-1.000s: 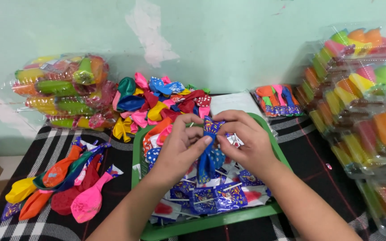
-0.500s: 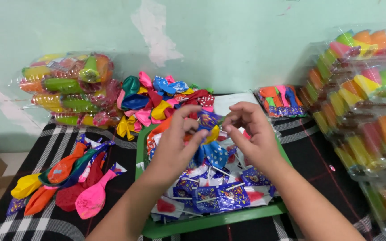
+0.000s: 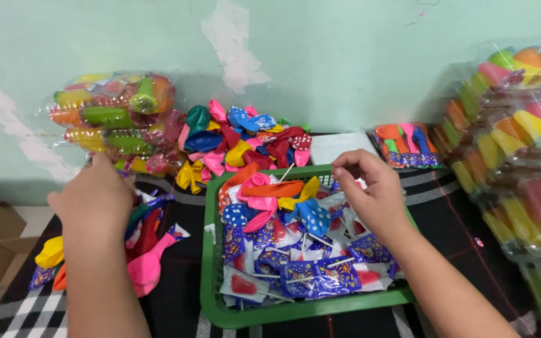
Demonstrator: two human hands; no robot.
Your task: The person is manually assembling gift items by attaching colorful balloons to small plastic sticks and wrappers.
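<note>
Green plastic basket (image 3: 211, 294): sits on the black-and-white checked cloth (image 3: 7, 316); filled with wrapped lollipops in blue-and-white packets (image 3: 311, 275) towards the near side, loose uninflated balloons (image 3: 270, 194) towards the far side.
Right hand (image 3: 374, 194): over the far right part of the basket, fingers curled together, thumb and forefinger pinched near a lollipop stick; what they pinch is too small to tell.
Left hand (image 3: 95, 197): out to the left of the basket, over the row of packed balloons on the cloth (image 3: 145, 266); seen from the back, fingers hidden, grip cannot be told.
Pink balloon in that row (image 3: 147, 268): lying flat, just below the left hand.
Behind basket: heap of loose mixed-colour balloons (image 3: 239, 141) against the pale green wall (image 3: 345, 56).
Far left: clear bag of bright plastic toys (image 3: 111, 119), leaning on the wall.
Right edge: stacked clear bags of coloured pieces (image 3: 511, 144).
Beside stack: small flat packet of balloons (image 3: 408, 145).
</note>
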